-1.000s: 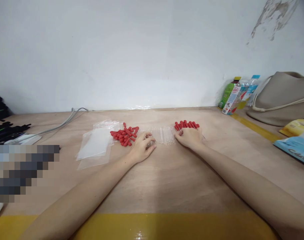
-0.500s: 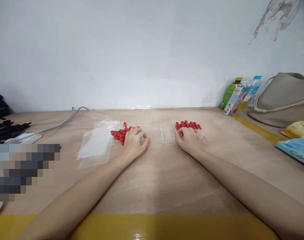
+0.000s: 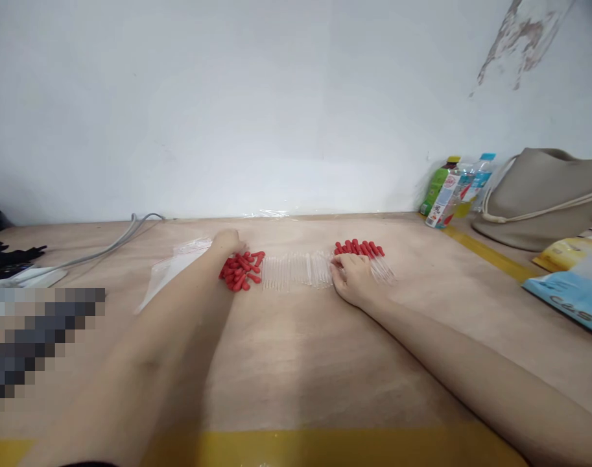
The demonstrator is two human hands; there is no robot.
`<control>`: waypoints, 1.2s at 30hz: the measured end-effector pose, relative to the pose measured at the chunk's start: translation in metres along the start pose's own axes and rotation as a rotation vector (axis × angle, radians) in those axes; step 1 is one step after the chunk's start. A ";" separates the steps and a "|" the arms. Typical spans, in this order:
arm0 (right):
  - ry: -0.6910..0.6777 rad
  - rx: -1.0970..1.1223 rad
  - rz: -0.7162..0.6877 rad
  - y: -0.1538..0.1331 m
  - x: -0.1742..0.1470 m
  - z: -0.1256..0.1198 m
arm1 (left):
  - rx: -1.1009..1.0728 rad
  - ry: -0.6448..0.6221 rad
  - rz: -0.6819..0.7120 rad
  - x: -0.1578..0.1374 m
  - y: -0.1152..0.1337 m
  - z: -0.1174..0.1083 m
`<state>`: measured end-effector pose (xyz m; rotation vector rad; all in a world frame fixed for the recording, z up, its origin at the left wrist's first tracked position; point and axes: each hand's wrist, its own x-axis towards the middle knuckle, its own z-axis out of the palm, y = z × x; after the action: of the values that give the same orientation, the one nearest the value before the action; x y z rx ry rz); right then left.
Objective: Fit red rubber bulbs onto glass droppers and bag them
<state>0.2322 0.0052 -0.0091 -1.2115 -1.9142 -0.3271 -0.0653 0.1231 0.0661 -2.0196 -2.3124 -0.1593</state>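
A loose pile of red rubber dropper bulbs (image 3: 240, 270) lies left of centre. My left hand (image 3: 229, 242) is at the far side of this pile, its fingers blurred and mostly hidden. Clear thin tubes (image 3: 296, 270) lie side by side in a row right of the pile. At the row's right end rests my right hand (image 3: 355, 279), with curled fingers and thumb drawn together; whatever is between them is hidden. Just beyond and beside it, several droppers (image 3: 361, 248) with red bulbs on clear tubes lie slanted together.
Clear zip bags (image 3: 162, 275) lie partly under my left forearm. A grey cable (image 3: 115, 243) runs at the left. Bottles (image 3: 441, 194), a grey drawstring bag (image 3: 539, 201) and a blue packet (image 3: 568, 298) stand or lie at the right. Yellow tape (image 3: 257, 447) crosses the table's front.
My left hand has left the tubes' left end and moved left and away, to the pile's far side. My right hand stays by the droppers. The view has shifted slightly.
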 end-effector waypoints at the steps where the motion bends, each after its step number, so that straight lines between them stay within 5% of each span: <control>1: 0.000 0.024 0.004 0.000 0.000 0.000 | -0.002 -0.009 -0.007 0.002 0.002 0.002; 7: -0.059 0.055 0.003 -0.001 -0.001 -0.001 | -0.067 0.028 -0.053 0.002 0.005 0.003; 12: -0.088 0.080 -0.017 -0.002 0.000 -0.002 | -0.187 0.199 0.004 -0.013 0.016 -0.008; 15: -0.096 0.078 -0.059 -0.002 0.000 -0.002 | -0.416 0.326 0.202 -0.045 0.034 -0.004; 18: -0.103 0.100 -0.092 -0.004 0.000 -0.004 | -0.670 0.289 0.504 -0.095 0.050 0.010; 23: -0.106 0.147 -0.103 -0.011 0.000 -0.012 | -0.850 0.272 0.635 -0.156 0.059 0.032; 27: -0.139 0.161 -0.126 -0.018 -0.003 -0.016 | -0.917 0.281 0.694 -0.156 0.056 0.040; 36: -0.143 0.170 -0.154 -0.027 -0.009 -0.014 | -0.706 0.396 0.751 -0.150 0.048 0.040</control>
<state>0.2184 -0.0216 -0.0017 -1.0015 -2.1183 -0.1564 0.0036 -0.0129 0.0101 -2.6573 -1.2263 -1.3068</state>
